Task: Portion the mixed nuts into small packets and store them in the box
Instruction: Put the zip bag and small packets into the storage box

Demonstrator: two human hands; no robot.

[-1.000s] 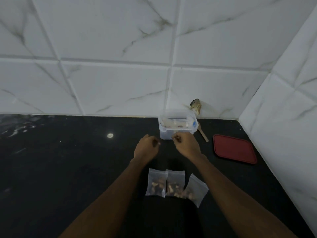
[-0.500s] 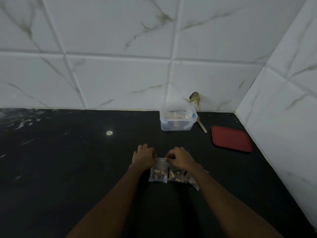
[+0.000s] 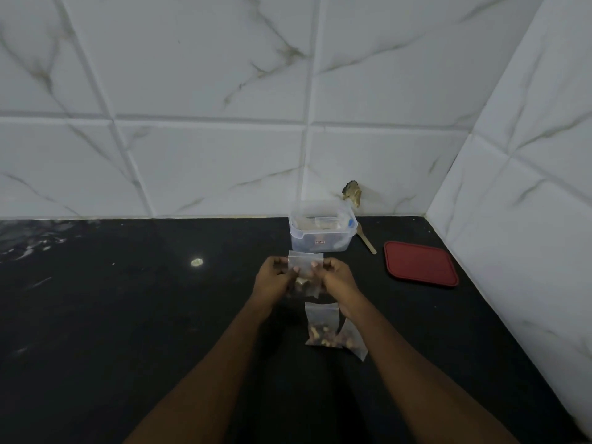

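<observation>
A small clear packet of mixed nuts (image 3: 304, 267) is held upright above the black counter, pinched at its sides by my left hand (image 3: 276, 276) and my right hand (image 3: 336, 277). Below them two more filled packets lie flat: one (image 3: 321, 325) in the middle, another (image 3: 352, 342) partly under my right forearm. The clear plastic box (image 3: 322, 230) stands open just beyond my hands, near the wall, with packets inside.
The box's red lid (image 3: 420, 263) lies flat to the right near the corner. A wooden spoon (image 3: 366, 240) rests behind the box's right side. A pale spot (image 3: 197, 262) marks the black counter (image 3: 128, 315) on the left. Tiled walls close off the back and right.
My hands came back from the box to the three packets, took the left one at its top and lifted it off the counter toward the box.
</observation>
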